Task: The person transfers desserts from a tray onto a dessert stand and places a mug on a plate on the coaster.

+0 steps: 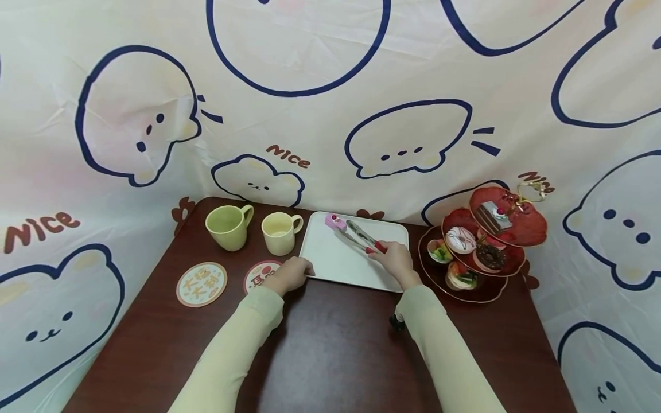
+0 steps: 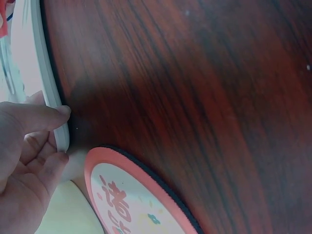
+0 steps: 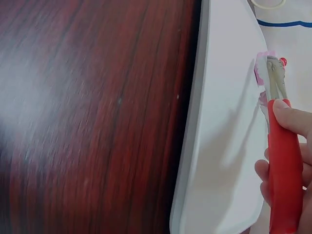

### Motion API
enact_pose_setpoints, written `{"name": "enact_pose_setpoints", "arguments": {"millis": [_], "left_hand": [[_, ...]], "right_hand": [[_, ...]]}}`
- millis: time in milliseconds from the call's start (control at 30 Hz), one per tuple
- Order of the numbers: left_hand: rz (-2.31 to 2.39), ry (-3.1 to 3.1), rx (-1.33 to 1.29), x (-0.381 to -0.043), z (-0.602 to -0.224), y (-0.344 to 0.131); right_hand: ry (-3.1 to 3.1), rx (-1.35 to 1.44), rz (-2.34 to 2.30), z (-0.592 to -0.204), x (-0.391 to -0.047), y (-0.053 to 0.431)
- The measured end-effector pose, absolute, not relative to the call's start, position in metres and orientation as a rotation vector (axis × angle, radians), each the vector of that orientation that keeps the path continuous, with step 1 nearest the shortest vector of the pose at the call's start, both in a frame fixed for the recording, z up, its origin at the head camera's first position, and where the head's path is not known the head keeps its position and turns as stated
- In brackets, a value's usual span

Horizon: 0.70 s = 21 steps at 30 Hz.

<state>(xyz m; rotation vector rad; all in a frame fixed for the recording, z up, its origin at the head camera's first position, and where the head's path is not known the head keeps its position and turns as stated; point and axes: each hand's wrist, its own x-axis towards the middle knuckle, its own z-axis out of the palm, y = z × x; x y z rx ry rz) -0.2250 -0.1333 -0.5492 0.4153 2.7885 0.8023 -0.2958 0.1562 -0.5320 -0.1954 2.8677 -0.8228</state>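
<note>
A white rectangular tray (image 1: pixel 356 267) lies at the back of the table. My left hand (image 1: pixel 291 274) pinches its near left corner, thumb over the rim (image 2: pixel 51 92) and fingers beneath. My right hand (image 1: pixel 397 263) grips the red handles of metal tongs (image 3: pixel 285 165) above the tray's right part. The tongs point to the far left, their arms spread. By their tips is a small pink cake (image 1: pixel 335 222) with a red topping, over the tray's far left corner. Whether the tips touch the cake I cannot tell.
Left of the tray stand a green mug (image 1: pixel 227 229) and a cream mug (image 1: pixel 279 235). Two round coasters, one orange-rimmed (image 1: pixel 202 284) and one red-rimmed (image 2: pixel 141 204), lie before them. A red tiered stand (image 1: pixel 534 226) with pastries is at the right. Patterned cloth (image 1: pixel 320 126) hangs behind.
</note>
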Motion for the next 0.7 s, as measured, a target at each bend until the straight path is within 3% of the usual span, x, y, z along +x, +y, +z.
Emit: {"name": "enact_pose_setpoints", "arguments": {"millis": [700], "left_hand": [[0.801, 2.798, 0.411, -0.224, -0.55, -0.133]], "right_hand": [[2.935, -0.123, -0.751, -0.533, -0.301, 0.129]]}}
